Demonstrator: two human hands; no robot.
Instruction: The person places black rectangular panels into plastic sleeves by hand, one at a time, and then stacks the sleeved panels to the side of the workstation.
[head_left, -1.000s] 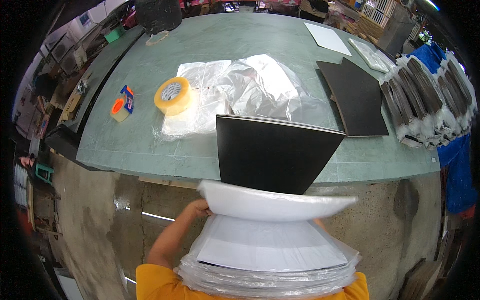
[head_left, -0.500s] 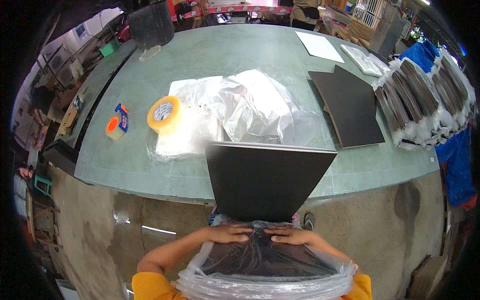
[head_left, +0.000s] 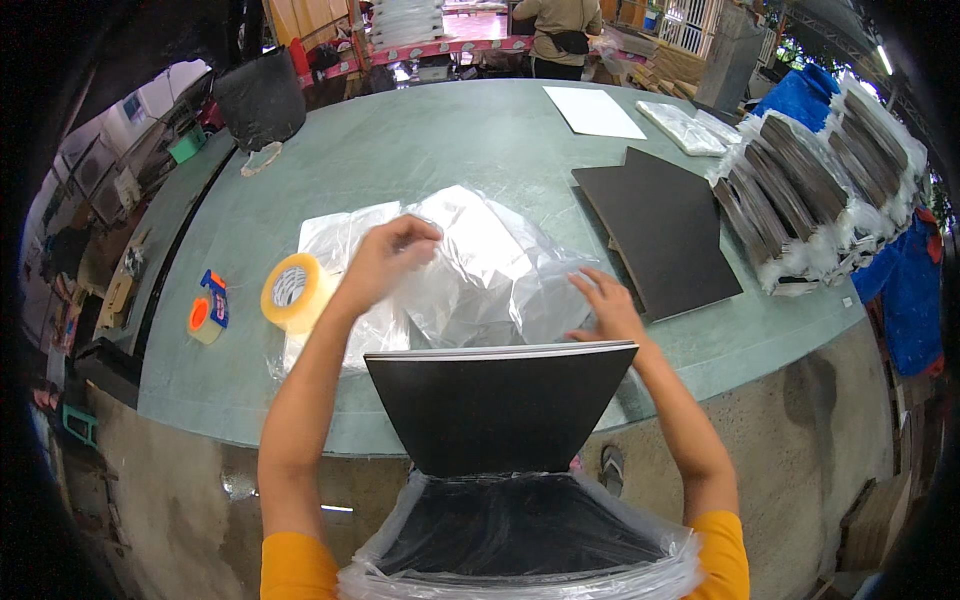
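My left hand (head_left: 390, 255) pinches the top clear plastic bag (head_left: 470, 270) of a crumpled pile lying on the green table (head_left: 400, 140). Over the right side of that pile, my right hand (head_left: 605, 305) rests with fingers spread on the plastic. A stack of black boards (head_left: 500, 405) leans over the table's near edge between my forearms. Its lower end sits in an open clear bag (head_left: 520, 550) against my body.
A roll of yellowish tape (head_left: 292, 290) and a small orange-and-blue tape dispenser (head_left: 206, 312) lie left of the bags. Loose black boards (head_left: 665, 225) lie to the right, with bagged bundles of boards (head_left: 810, 200) beyond. A person stands at the table's far end (head_left: 560, 30).
Both hands left the bagged stack near my body and reached forward over the black boards onto the pile of clear bags. The white sheet seen earlier is gone from view.
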